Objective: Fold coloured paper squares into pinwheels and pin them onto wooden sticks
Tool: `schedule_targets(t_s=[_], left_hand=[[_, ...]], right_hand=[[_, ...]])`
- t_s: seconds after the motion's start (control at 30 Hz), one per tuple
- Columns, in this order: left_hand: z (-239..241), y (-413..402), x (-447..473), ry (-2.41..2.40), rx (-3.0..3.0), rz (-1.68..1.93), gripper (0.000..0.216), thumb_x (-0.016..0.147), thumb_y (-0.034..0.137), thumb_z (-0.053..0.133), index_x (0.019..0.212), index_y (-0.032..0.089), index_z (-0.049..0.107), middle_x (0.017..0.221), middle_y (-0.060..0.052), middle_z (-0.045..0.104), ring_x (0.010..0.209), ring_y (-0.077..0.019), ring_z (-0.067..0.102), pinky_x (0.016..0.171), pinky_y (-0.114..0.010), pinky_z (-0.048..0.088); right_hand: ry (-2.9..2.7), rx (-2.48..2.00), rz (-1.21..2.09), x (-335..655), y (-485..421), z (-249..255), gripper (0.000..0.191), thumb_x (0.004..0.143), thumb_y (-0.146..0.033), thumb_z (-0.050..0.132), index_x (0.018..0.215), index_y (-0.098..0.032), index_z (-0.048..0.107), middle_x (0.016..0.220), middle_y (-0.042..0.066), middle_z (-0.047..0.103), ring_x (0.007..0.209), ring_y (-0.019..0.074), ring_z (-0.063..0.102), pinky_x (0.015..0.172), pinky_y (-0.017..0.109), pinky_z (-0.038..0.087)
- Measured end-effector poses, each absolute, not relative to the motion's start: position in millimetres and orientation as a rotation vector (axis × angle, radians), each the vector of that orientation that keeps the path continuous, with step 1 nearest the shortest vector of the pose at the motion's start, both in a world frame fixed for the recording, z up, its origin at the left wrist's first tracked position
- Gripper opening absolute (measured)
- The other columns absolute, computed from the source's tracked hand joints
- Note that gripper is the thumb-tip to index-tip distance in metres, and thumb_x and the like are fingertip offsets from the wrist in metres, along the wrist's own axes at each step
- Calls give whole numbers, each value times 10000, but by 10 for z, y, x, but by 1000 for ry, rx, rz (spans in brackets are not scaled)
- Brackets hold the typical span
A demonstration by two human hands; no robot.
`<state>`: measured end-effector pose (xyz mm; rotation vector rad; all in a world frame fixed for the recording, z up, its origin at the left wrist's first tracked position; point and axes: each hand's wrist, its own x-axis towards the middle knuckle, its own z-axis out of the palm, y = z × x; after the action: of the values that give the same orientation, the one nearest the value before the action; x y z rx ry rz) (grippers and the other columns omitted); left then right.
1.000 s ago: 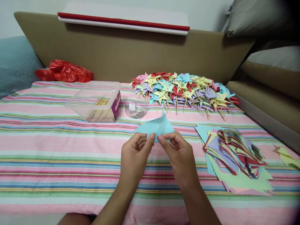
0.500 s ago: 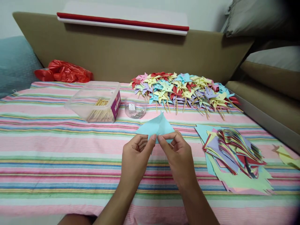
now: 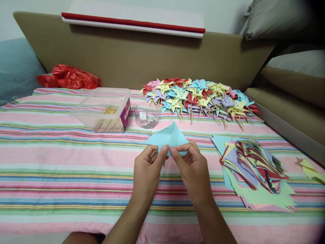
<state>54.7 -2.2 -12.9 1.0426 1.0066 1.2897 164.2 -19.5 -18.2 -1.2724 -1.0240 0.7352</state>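
Left hand [image 3: 147,169] and right hand [image 3: 194,171] pinch blue paper [image 3: 166,136], with clear jar [image 3: 142,116], stick box [image 3: 126,116] and pinwheel heap [image 3: 195,96] beyond

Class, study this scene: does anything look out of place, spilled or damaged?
Nothing looks plainly spilled or damaged: the wooden sticks lie in their plastic box. One oddity is the yellow paper at the right edge, lying apart from both the paper stack and the pinwheels. That stack is also untidily fanned.

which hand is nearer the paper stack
Right: the right hand is left of the paper stack, apart from it; the left hand is farther left, beyond the right.
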Motion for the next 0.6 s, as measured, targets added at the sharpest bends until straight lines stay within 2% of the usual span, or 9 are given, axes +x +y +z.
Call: schedule_targets(t_s=[0.33,0.5,0.6], left_hand=[[-130,-22,541,1038,1024,1300,245,829,364,763,764,152,658,685,22,586,696,-99,532,664,-196,457],[-114,-34,546,1031,1027,1313,258,838,365,754,737,155,644,711,16,619,709,-99,553,674,-195,459],[-102,-34,552,1031,1048,1311,260,847,364,744,732,158,635,712,13,626,695,-100,552,651,-196,448]], right_hand=[[-1015,-1252,747,1626,-189,-184,176,839,-355,731,792,-199,663,1030,14,572,617,73,517,595,246,498],[-1028,-1234,752,1620,-190,-194,157,845,-347,725,816,-210,655,1066,31,578,759,125,617,681,277,544],[-1023,-1232,734,1605,-189,-200,158,837,-344,731,905,-229,646,1070,44,599,903,186,649,759,322,562]])
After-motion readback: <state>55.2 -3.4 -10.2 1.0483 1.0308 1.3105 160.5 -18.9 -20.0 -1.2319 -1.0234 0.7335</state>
